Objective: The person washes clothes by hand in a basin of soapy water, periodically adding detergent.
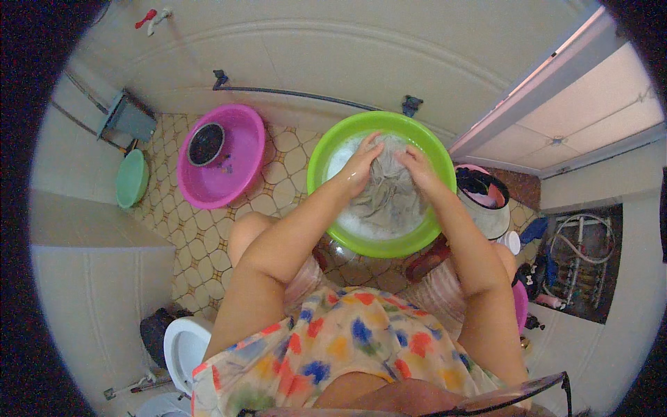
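Observation:
A light green plastic basin (383, 251) stands on the tiled floor in front of me, with foamy, whitish water (341, 156) in it. Bunched up in the water lies a wet grey cloth (391, 190), its lower part spread in folds. My left hand (363, 164) holds the cloth at its upper left side, fingers stretched along it and wet with suds. On the upper right side my right hand (417, 164) grips the same cloth with bent fingers. The fabric between and under the palms is partly hidden.
Left of the green basin sits a pink basin (247, 172) holding a dark round container (206, 144). A smaller green basin (132, 179) leans near the wall. To the right is a pale bucket (490, 219) with dark cloth. A white toilet (174, 346) stands behind on the left.

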Action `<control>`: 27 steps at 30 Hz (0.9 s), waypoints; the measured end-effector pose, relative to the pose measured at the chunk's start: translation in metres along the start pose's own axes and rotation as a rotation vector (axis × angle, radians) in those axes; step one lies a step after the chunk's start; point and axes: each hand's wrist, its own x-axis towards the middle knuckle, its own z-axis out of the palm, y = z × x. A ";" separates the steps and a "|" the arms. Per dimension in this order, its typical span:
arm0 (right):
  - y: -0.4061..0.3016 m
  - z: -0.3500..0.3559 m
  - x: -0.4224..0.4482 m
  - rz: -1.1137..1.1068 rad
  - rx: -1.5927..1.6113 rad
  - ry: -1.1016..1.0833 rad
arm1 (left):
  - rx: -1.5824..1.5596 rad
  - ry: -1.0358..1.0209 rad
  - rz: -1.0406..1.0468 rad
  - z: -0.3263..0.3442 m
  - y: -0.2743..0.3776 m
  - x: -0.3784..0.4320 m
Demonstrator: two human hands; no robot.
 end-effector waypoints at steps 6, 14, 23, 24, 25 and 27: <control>0.003 -0.015 0.015 -0.131 0.317 0.153 | 0.168 -0.117 -0.347 -0.014 -0.005 0.002; 0.038 -0.018 0.038 -0.035 -0.064 0.477 | 0.227 0.184 -0.260 -0.047 -0.023 0.029; 0.158 -0.048 0.090 0.249 -0.728 0.134 | 0.500 0.179 -0.137 -0.033 -0.061 0.049; 0.153 -0.032 0.087 0.129 -0.647 0.253 | 0.465 0.171 -0.147 -0.036 -0.057 0.041; 0.129 -0.002 0.075 0.002 -0.559 0.352 | 0.267 0.185 -0.179 -0.046 -0.052 0.033; 0.074 0.029 0.046 -0.147 -0.493 0.401 | -0.132 0.150 -0.225 -0.046 -0.048 0.026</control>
